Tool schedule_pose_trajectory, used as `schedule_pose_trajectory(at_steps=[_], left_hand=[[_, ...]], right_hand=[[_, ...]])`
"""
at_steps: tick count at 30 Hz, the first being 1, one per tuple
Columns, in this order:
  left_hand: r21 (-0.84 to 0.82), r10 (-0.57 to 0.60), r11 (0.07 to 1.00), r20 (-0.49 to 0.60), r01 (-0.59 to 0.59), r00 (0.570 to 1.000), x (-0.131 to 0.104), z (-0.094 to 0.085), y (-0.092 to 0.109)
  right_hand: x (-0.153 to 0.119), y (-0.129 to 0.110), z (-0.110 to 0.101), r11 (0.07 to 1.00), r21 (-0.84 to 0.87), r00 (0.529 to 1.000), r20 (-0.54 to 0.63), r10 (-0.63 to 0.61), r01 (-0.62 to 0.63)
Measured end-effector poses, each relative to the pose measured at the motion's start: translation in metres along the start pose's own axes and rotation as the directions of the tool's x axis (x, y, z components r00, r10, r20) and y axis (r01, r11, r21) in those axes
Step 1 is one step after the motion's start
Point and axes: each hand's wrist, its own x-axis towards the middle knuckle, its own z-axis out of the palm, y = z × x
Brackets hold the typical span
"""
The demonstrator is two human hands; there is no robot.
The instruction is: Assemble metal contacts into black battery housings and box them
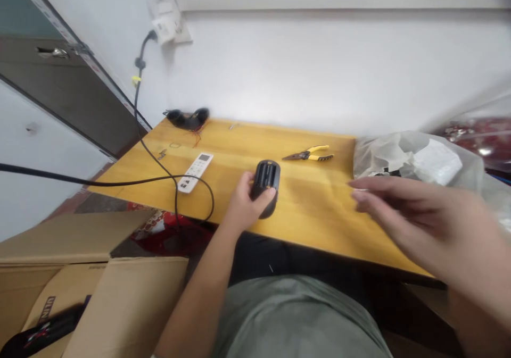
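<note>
My left hand (248,201) grips a black wireless mouse (266,180), turned underside up above the front part of the yellow wooden table (319,219). Its battery compartment lies open, showing dark slots. Off to the right, my right hand (423,219) is raised over the table, thumb and forefinger pinched together. A small pale edge shows at those fingertips, but blur hides what it is. Needle-nose pliers (309,154) with yellow and black handles rest beyond the mouse. To its left lies a white remote control (195,173).
A black cable (138,102) runs from the wall plug (165,28) and loops across the table's left side. Dark sunglasses (187,118) sit at the back left. Plastic bags (415,156) cover the right end. An open cardboard box (139,278) stands at front left.
</note>
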Motion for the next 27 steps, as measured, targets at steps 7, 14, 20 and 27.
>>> schedule_pose_trajectory(at_steps=[7,14,20,27], left_hand=[[0.005,0.014,1.0,-0.011,-0.013,1.0,-0.002,0.0,0.001],[0.005,0.003,1.0,-0.018,-0.003,1.0,0.001,0.002,-0.001],[0.06,-0.032,0.998,-0.061,0.036,0.998,0.009,0.007,0.0],[0.049,-0.043,0.998,-0.059,0.045,0.997,0.011,0.008,0.001]], right_hand=[[0.091,-0.045,0.077,0.752,0.656,0.975,0.199,-0.095,-0.061],[0.12,-0.045,0.105,0.444,0.701,0.791,0.611,0.028,-0.558],[0.119,-0.017,0.105,0.618,0.734,0.904,0.419,-0.085,-0.282],[0.118,-0.011,0.13,0.831,0.496,0.929,0.117,-0.35,0.251]])
